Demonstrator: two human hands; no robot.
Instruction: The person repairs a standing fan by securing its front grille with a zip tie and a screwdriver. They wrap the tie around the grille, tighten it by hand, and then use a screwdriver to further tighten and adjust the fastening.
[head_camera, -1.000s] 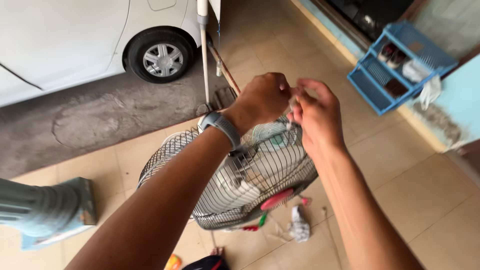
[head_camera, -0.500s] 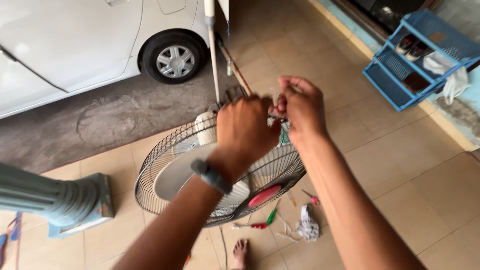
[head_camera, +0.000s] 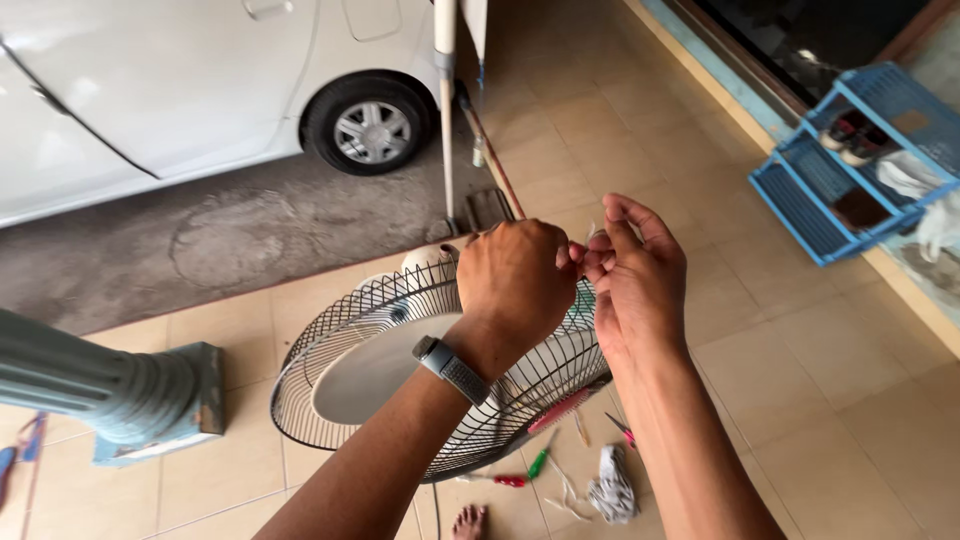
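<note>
A round wire fan grille (head_camera: 350, 330) with a pale centre disc stands over the tiled floor below me. My left hand (head_camera: 515, 280), with a grey watch on the wrist, is curled closed over the grille's top rim. My right hand (head_camera: 640, 280) is right beside it, and its fingertips meet the left hand's fingers at the rim. They pinch something small there that I cannot make out. Both forearms cover the right half of the grille.
A white car with its wheel (head_camera: 372, 132) is parked at the back left, and a white pole (head_camera: 445, 110) stands next to it. A teal pillar base (head_camera: 150, 400) is at left and a blue shoe rack (head_camera: 850, 170) at right. Screwdrivers (head_camera: 540, 462), a rag (head_camera: 612, 490) and a bare foot (head_camera: 470, 520) are on the tiles.
Both hands have stayed together at the grille's top rim. The left wrist has turned so the back of the hand faces me. My view has shifted and shows more of the car.
</note>
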